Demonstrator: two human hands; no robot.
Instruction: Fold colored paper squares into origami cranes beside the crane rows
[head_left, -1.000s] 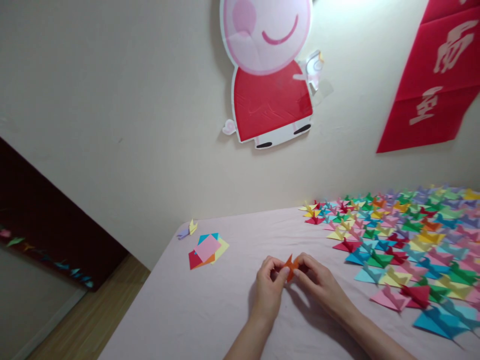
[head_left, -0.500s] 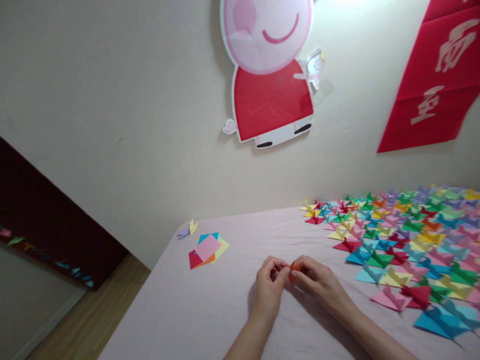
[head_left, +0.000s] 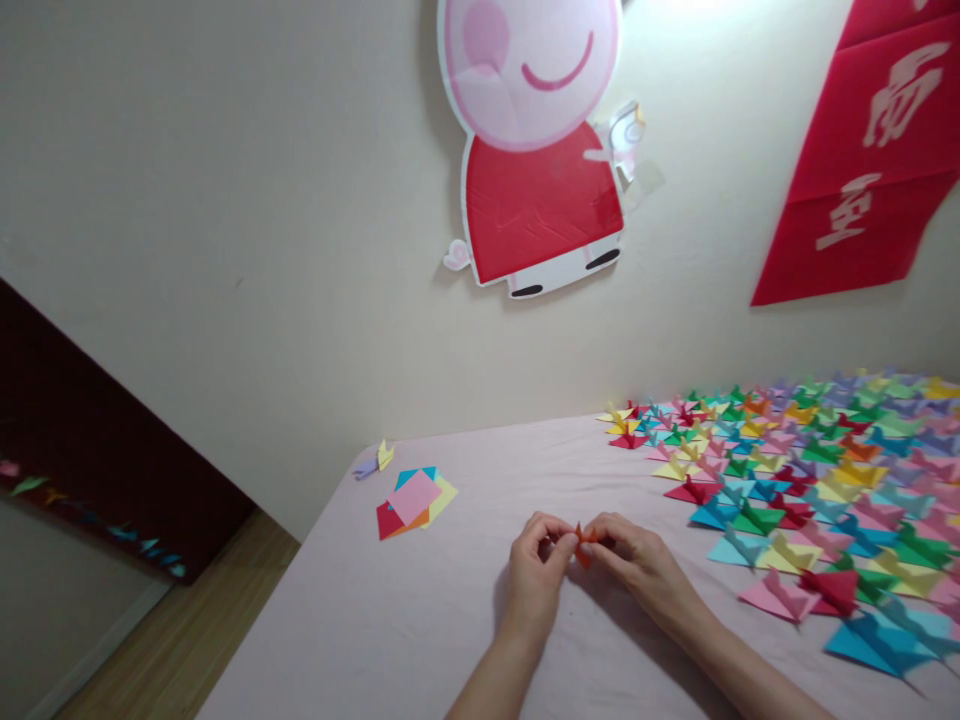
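A small orange folded paper piece (head_left: 583, 543) is pinched between both my hands just above the pale pink table (head_left: 420, 620). My left hand (head_left: 534, 575) has its fingers closed on the piece's left side. My right hand (head_left: 637, 565) grips its right side with thumb and fingertips. Most of the paper is hidden by my fingers. To the right lies a wide spread of colourful folded paper cranes (head_left: 810, 480).
A small stack of flat coloured paper squares (head_left: 415, 497) lies at the table's far left, with two little folded pieces (head_left: 376, 460) behind it. A cartoon pig cut-out (head_left: 536, 150) and a red banner (head_left: 862, 150) hang on the wall. Wooden floor (head_left: 150, 650) shows left of the table.
The orange piece stuck up wider between my fingers a second ago. Now it is squeezed narrower and sits slightly lower. Both hands stayed in about the same place.
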